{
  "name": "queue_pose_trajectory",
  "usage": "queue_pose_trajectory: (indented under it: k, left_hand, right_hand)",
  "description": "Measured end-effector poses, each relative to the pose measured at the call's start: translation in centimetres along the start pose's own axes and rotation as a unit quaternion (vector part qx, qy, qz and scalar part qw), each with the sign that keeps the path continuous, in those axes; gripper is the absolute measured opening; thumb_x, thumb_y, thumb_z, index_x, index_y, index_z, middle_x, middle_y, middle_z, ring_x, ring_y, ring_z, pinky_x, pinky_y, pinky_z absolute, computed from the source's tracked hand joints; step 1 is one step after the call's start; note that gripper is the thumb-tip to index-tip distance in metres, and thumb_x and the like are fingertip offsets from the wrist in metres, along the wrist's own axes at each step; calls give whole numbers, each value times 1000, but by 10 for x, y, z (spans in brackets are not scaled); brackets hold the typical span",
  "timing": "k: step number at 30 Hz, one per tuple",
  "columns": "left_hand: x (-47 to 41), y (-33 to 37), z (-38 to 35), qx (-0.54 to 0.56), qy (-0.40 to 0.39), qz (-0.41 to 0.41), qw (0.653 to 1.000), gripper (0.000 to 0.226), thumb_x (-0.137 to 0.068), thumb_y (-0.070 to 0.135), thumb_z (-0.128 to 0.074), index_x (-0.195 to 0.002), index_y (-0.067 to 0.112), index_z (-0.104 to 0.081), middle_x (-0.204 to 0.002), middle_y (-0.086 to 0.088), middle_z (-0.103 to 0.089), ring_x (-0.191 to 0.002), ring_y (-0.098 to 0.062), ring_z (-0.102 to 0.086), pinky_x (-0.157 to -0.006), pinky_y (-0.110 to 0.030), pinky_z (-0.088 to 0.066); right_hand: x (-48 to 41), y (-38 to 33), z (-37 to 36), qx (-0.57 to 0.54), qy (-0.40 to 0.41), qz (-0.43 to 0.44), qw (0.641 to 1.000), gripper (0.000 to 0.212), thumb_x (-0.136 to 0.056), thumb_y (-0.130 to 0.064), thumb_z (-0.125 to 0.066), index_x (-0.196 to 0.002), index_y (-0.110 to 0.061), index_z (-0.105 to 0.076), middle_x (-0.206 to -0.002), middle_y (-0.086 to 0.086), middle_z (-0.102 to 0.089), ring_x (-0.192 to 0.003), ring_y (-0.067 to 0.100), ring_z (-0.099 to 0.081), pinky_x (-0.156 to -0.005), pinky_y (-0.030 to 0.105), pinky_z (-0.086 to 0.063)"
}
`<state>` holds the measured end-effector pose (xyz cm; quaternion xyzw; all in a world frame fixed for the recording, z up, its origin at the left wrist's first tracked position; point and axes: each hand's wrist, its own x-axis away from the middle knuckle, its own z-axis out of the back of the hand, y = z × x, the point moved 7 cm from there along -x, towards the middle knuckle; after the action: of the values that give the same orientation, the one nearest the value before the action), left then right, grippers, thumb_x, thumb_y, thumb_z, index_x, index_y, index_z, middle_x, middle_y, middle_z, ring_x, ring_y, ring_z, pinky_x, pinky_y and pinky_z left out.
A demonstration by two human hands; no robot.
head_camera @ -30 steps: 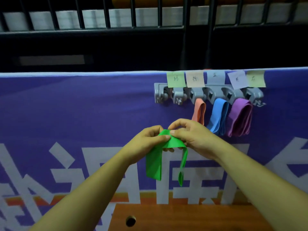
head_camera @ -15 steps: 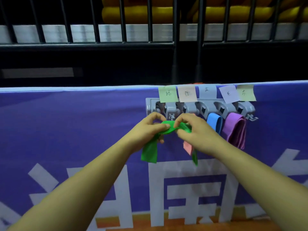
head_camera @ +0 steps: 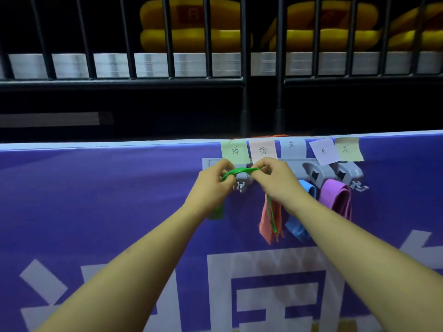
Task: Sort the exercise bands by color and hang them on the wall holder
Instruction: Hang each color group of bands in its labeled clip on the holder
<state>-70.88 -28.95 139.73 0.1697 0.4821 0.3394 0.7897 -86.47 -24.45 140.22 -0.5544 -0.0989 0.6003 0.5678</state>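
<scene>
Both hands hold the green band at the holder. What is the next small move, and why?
Probably lower the green band onto the hook under the green note. The left hand and right hand pinch it stretched just above that hook, and the pink band, blue band and purple band hang further right.

A green band (head_camera: 239,171) is stretched level across the left end of the grey wall holder (head_camera: 318,170), just right of frame centre. It is pinched by the left hand (head_camera: 211,185) and right hand (head_camera: 278,180), loose ends drooping below. Rightward hang a pink band (head_camera: 266,221), a blue band (head_camera: 297,227) and a purple band (head_camera: 336,200) — side by side, folded.
</scene>
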Motion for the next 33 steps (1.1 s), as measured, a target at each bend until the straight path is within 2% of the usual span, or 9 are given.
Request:
queue_pose_trajectory:
  k: [5,9,13,16,18,22,26,29,33]
  left_hand:
    - [-7,-7,-15,-119,17,6,993,10,-88,16,-48,-96,19,-54,-83,-4,-64,-75,-30,-56,-58,-38,-47]
    - [-5,-16,-27,-175,4,10,985,3,-90,16,-46,-93,17,-48,-79,-6,-57,-72,-32,-49,-52,-32,-35]
    - [-4,-18,-30,-212,-10,9,977,11,-91,14,-48,-101,12,-54,-91,-8,-58,-78,-30,-52,-57,-35,-42]
    - [-2,-20,-33,-214,-24,2,977,4,-89,15,-50,-86,15,-46,-88,-5,-52,-78,-28,-51,-60,-37,-44]
    - [1,-20,-35,-201,-35,-9,979,10,-85,14,-53,-87,18,-43,-88,-1,-48,-76,-24,-48,-60,-37,-44]
    - [4,-23,-34,-169,-31,-19,985,22,-85,13,-53,-106,18,-53,-99,-1,-56,-86,-23,-54,-67,-43,-51]
    - [5,-20,-31,-183,6,-27,983,20,-89,13,-51,-107,15,-56,-104,-3,-55,-90,-26,-54,-67,-43,-49]
    - [7,-17,-28,-179,27,-34,983,30,-88,8,-49,-116,17,-53,-110,-2,-52,-90,-27,-53,-66,-46,-50]
    - [9,-17,-34,-197,4,-49,979,32,-88,11,-50,-119,20,-56,-108,-2,-52,-94,-26,-53,-67,-43,-51]
  right_hand:
    - [-9,7,-7,62,29,-12,998,6,-87,-13,-57,-84,-15,-63,-78,0,-65,-66,13,-55,-56,24,-39]
    - [-8,11,-12,144,28,-1,989,9,-88,-14,-55,-89,-15,-64,-83,1,-64,-80,20,-57,-65,28,-40]
    - [-4,7,-21,209,-2,27,978,14,-88,-9,-50,-92,-10,-63,-87,6,-60,-80,23,-52,-62,31,-40]
    - [-1,6,-25,243,-7,37,969,17,-88,-7,-48,-92,-8,-64,-94,7,-61,-84,21,-47,-73,31,-41]
    - [1,9,-27,243,-5,28,970,18,-87,-6,-48,-89,-6,-66,-91,6,-63,-83,22,-50,-72,30,-42]
    - [6,20,-29,225,10,6,974,18,-84,-8,-51,-83,-7,-69,-79,10,-66,-78,29,-60,-73,39,-53]
    - [12,27,-27,184,54,8,981,17,-89,-11,-50,-89,-13,-66,-81,5,-65,-72,18,-59,-57,27,-44]
    - [17,26,-24,153,90,21,984,17,-90,-9,-49,-90,-14,-65,-80,2,-66,-71,16,-60,-54,23,-41]
    - [21,28,-27,138,105,31,984,32,-89,-7,-47,-110,-22,-65,-98,2,-66,-92,19,-59,-70,23,-43]
